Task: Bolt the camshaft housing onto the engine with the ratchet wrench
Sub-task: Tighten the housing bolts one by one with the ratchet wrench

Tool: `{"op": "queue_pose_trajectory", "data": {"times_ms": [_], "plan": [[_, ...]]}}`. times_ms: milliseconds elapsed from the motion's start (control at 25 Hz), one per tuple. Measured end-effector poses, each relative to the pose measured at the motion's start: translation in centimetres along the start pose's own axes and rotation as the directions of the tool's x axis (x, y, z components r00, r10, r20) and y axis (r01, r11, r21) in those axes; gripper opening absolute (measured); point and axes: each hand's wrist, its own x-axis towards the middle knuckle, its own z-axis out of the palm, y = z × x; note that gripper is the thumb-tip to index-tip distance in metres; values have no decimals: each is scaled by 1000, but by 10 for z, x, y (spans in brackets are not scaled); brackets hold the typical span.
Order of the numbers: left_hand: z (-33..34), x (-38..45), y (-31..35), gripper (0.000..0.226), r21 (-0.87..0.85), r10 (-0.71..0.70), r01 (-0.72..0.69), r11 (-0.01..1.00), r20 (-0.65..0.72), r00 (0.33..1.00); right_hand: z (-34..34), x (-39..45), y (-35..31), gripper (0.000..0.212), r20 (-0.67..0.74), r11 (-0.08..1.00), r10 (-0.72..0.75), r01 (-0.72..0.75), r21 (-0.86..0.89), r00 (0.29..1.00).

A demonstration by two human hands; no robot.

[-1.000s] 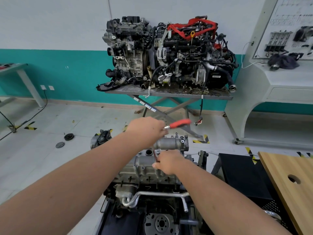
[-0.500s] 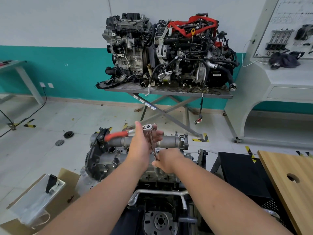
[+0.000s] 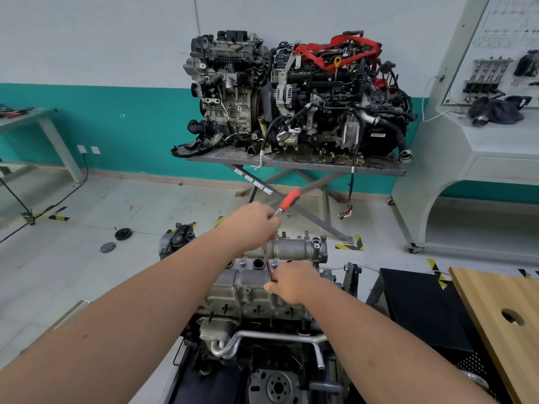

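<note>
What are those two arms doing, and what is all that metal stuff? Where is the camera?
The camera sits on a person's head, looking down at their own arms. The left hand grips a ratchet wrench with a red handle. The right hand pinches the thin metal extension bar that runs down from the wrench to the grey metal camshaft housing. That housing sits on top of a grey car engine. Two more engines rest on a metal table by the wall.

The left hand (image 3: 253,221) hides the ratchet wrench (image 3: 288,200) head; the right hand (image 3: 294,284) hides the extension's lower end
</note>
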Motion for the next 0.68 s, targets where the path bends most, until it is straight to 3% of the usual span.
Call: {"op": "queue_pose_trajectory", "data": {"times_ms": [40,120,200,240,280,360,400,480,560,600,680], "plan": [[-1,0,3,28,228,74,-71,971,-1,997,0,0,0,41,8,1000,6,-6,-11,1000],[8,-2,1,24,572,330,-254,780,-31,944,-1,0,0,42,12,1000,23,-23,-1,1000],[23,-13,-12,20,661,634,-422,620,-104,767,0,0,1,42,5,998,36,-36,50,999],[29,-17,-21,21,639,698,-451,623,-194,690,1,0,0,42,1,998,33,-33,61,999],[36,-18,-29,25,573,684,-445,688,-307,662,0,0,-1,40,-4,998,30,-29,56,1000],[52,-18,-40,28,278,486,-400,873,-452,748,-2,-1,-2,40,6,998,7,-8,69,1000],[61,-19,-42,28,71,377,-389,918,-457,806,-2,-2,-1,41,13,996,-14,13,83,1000],[76,-22,-37,31,-274,237,-392,878,-463,854,-4,-5,0,39,11,997,-50,49,51,999],[85,-25,-25,28,-549,60,-389,740,-522,851,-9,-7,-1,39,36,999,-41,40,27,998],[87,-25,-19,28,-703,-80,-348,620,-498,864,-11,-6,-3,38,57,999,-24,22,28,998],[84,-20,-10,31,-920,-270,-238,311,-325,906,-14,-4,-4,37,89,1000,-8,7,8,996]]}}
